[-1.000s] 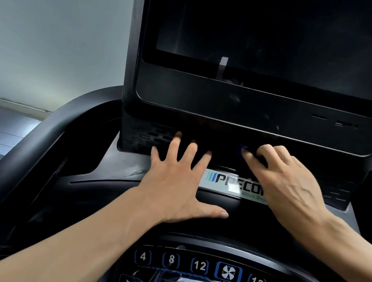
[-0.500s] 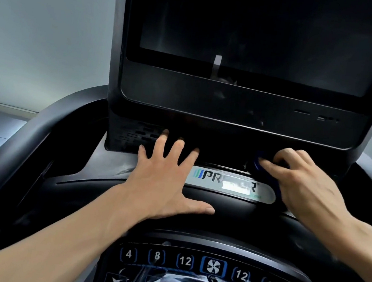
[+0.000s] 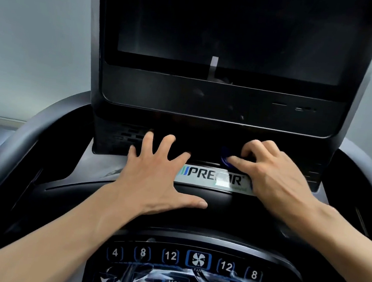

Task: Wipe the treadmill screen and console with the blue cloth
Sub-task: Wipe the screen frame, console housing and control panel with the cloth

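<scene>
Black treadmill console, left hand flat on it, blue cloth under right hand.

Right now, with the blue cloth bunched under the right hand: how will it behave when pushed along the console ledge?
Probably floppy: the blue cloth is crumpled small under the right hand, only a sliver showing. Likely light, since curled fingers alone hold it. It should glide on the smooth black console, though it may bunch or snag at the recess under the screen.

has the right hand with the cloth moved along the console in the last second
Yes. The right hand holding the blue cloth slid right along the logo strip, then came partway back left.
</scene>
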